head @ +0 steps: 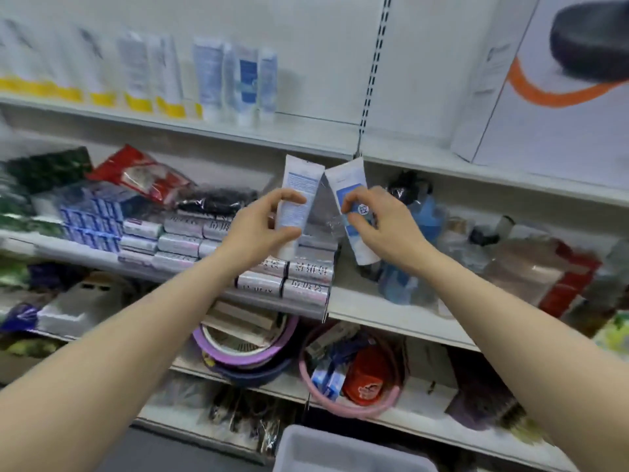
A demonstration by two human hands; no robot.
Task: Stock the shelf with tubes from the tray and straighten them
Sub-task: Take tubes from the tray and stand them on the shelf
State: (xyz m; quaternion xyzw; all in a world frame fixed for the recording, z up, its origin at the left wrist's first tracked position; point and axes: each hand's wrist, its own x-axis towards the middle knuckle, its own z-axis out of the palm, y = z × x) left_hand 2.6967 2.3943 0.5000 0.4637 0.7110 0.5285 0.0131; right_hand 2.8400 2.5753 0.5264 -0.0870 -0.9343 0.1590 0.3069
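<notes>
Tubes, one in each hand, caps down for standing: left hand (262,223) grips one (296,195), right hand (374,219) pinches another (350,185), both below the top shelf (306,144), above the tray (340,451).

A white top shelf (306,144) crosses the upper frame, carrying upright tubes (235,80) at upper left and a large white box (544,107) at upper right. The middle shelf (374,311) holds stacked silver-wrapped packs (306,281) at centre and red packets (143,172) toward the left.
</notes>
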